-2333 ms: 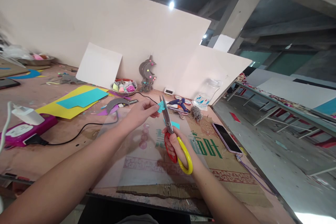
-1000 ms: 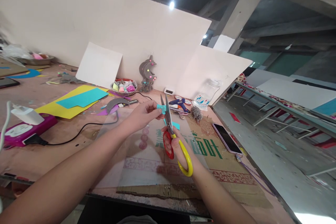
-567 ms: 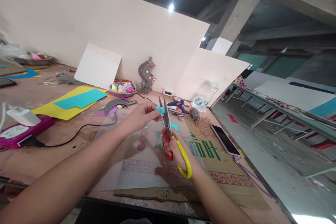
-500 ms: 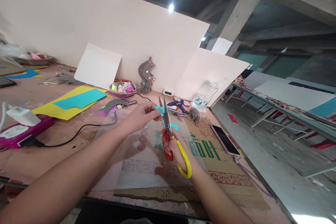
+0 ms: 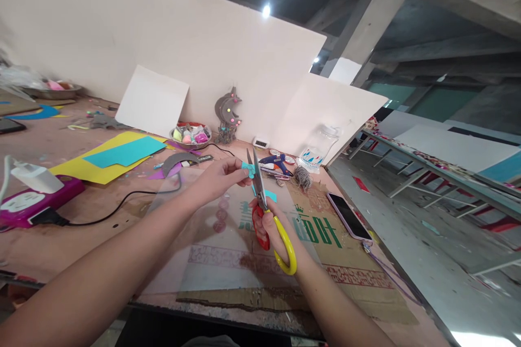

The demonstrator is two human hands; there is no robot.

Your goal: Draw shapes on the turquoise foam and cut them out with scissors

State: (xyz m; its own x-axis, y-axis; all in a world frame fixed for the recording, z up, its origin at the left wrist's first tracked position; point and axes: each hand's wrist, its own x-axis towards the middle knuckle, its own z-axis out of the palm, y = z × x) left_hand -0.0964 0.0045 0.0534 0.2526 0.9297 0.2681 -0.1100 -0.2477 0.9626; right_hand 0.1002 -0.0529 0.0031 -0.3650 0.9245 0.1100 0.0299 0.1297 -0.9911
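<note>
Pinched between the thumb and fingers of my left hand (image 5: pixel 223 180) is a small turquoise piece of felt or paper (image 5: pixel 248 169) with an uneven outline. My right hand (image 5: pixel 272 230) grips a pair of scissors (image 5: pixel 260 184) with one red and one yellow handle. The blades point up and away, slightly parted, right beside the turquoise piece; whether they touch it I cannot tell. Below the blades, a turquoise scrap (image 5: pixel 269 195) lies on the translucent sheet (image 5: pixel 175 260) over the printed cardboard (image 5: pixel 358 276).
Behind my hands are a blue glue gun (image 5: pixel 277 162), a twine ball (image 5: pixel 302 177), a clear jar (image 5: pixel 319 147) and a grey moon ornament (image 5: pixel 226 111). A phone (image 5: pixel 349 217) lies right. Left are yellow sheets (image 5: pixel 87 165), a bowl of clay (image 5: pixel 191 135) and a purple power strip (image 5: pixel 65 195).
Both hands stay almost where they were. The turquoise piece has turned slightly in my left fingers, and the scissors have barely shifted.
</note>
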